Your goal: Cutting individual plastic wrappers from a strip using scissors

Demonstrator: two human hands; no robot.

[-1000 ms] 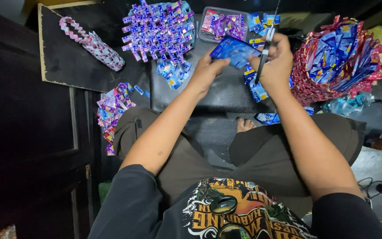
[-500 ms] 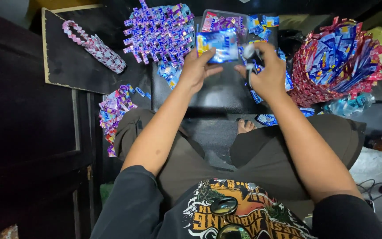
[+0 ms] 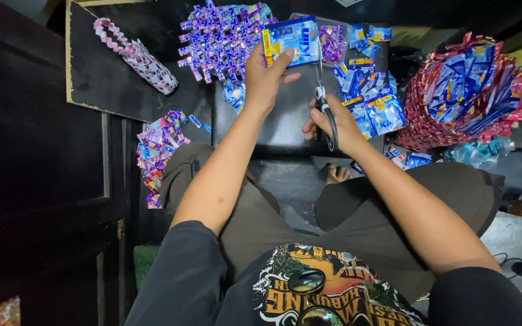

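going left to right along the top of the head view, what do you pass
pink woven strip → purple woven mat → blue wrapper in the left hand → scissors in the right hand → pile of blue wrappers → red and blue woven basket

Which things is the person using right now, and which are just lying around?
In use:
left hand holding a blue sachet wrapper
right hand holding scissors

Lying about:
woven purple mat
pink woven chain
red-and-blue woven basket
loose purple wrappers
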